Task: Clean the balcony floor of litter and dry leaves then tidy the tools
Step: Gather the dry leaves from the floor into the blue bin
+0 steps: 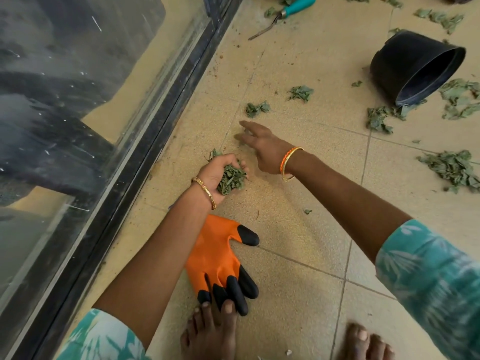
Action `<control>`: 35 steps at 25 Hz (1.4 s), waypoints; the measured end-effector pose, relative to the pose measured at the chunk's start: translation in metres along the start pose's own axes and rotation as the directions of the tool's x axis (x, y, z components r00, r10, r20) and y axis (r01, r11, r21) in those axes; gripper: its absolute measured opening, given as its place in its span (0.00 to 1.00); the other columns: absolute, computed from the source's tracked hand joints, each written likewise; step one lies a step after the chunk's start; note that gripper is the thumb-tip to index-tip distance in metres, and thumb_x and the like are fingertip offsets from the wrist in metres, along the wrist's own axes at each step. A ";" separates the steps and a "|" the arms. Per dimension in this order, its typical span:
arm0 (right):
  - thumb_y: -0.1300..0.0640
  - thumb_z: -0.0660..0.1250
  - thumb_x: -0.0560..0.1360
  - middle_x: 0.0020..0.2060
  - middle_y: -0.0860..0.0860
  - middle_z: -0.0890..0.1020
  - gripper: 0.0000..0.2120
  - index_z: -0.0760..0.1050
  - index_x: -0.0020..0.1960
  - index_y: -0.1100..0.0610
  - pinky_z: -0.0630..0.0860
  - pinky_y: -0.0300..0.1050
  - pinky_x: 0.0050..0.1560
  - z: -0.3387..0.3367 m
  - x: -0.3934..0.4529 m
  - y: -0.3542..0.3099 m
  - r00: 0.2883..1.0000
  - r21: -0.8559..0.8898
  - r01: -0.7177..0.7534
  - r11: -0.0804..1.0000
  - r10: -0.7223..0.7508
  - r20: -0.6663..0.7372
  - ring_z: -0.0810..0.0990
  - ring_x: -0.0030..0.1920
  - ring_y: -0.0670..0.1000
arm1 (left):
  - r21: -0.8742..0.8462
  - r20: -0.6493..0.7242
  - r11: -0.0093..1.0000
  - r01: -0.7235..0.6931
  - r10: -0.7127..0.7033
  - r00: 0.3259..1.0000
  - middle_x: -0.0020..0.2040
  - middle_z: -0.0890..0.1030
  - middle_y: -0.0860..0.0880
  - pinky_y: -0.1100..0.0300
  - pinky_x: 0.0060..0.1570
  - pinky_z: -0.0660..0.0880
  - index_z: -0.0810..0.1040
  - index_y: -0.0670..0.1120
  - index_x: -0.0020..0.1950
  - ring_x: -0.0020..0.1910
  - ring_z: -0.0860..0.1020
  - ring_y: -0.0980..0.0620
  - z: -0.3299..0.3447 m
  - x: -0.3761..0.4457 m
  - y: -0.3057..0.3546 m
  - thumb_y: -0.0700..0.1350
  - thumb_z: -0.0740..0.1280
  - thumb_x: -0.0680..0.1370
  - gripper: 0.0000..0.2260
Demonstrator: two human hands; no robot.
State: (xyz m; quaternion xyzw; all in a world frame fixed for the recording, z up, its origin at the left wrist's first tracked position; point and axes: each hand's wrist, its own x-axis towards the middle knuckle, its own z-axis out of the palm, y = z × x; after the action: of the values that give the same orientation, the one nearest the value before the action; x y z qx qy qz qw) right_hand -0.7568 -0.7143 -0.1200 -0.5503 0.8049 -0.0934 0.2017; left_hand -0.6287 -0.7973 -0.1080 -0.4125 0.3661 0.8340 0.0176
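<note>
My left hand point(220, 175) is cupped palm-up low over the tiled floor and holds a bunch of dry green leaves point(232, 179). My right hand point(262, 146) reaches forward with fingers stretched out, just short of a small leaf clump point(256, 109). More dry leaves lie scattered: a clump point(300, 92) further ahead, a pile point(453, 166) at the right and leaves point(380, 118) at the mouth of a tipped black pot point(413, 66). An orange glove with black fingertips point(218, 258) lies flat under my left forearm.
A teal-handled garden tool point(293, 7) lies at the top by the glass railing's dark frame point(161, 126), which runs along the left. My bare feet point(210, 331) stand at the bottom edge, one touching the glove's fingertips.
</note>
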 end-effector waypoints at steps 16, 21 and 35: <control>0.66 0.74 0.67 0.37 0.51 0.84 0.16 0.78 0.53 0.55 0.75 0.28 0.39 -0.005 -0.017 0.003 0.876 0.748 -0.114 0.654 0.421 -0.234 0.82 0.39 0.42 | -0.094 0.149 0.996 -0.002 0.016 0.989 0.43 0.74 0.42 0.57 0.41 0.80 0.71 0.42 0.51 0.51 0.74 0.45 0.012 0.018 0.019 0.33 0.56 0.76 0.09; 0.68 0.65 0.74 0.42 0.44 0.83 0.21 0.73 0.65 0.54 0.71 0.26 0.45 -0.016 -0.014 0.002 0.926 0.631 -0.109 0.768 0.310 -0.216 0.80 0.47 0.41 | -0.010 0.160 0.999 -0.037 0.038 0.986 0.40 0.77 0.45 0.61 0.36 0.75 0.72 0.39 0.54 0.38 0.76 0.49 0.015 0.024 0.021 0.35 0.56 0.75 0.10; 0.68 0.58 0.76 0.63 0.61 0.75 0.16 0.75 0.61 0.65 0.71 0.52 0.61 0.007 0.061 0.047 0.930 -0.056 -0.086 0.995 0.060 -0.362 0.71 0.65 0.61 | -0.036 -0.012 0.997 -0.064 0.064 0.998 0.38 0.75 0.42 0.62 0.30 0.72 0.68 0.45 0.38 0.34 0.73 0.49 0.007 0.044 0.044 0.37 0.57 0.76 0.07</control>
State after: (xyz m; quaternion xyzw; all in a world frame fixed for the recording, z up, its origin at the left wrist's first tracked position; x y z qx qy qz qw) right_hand -0.8123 -0.7526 -0.1572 -0.5002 0.8510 -0.1562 0.0344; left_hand -0.6765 -0.8373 -0.1096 -0.4054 0.3641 0.8383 -0.0186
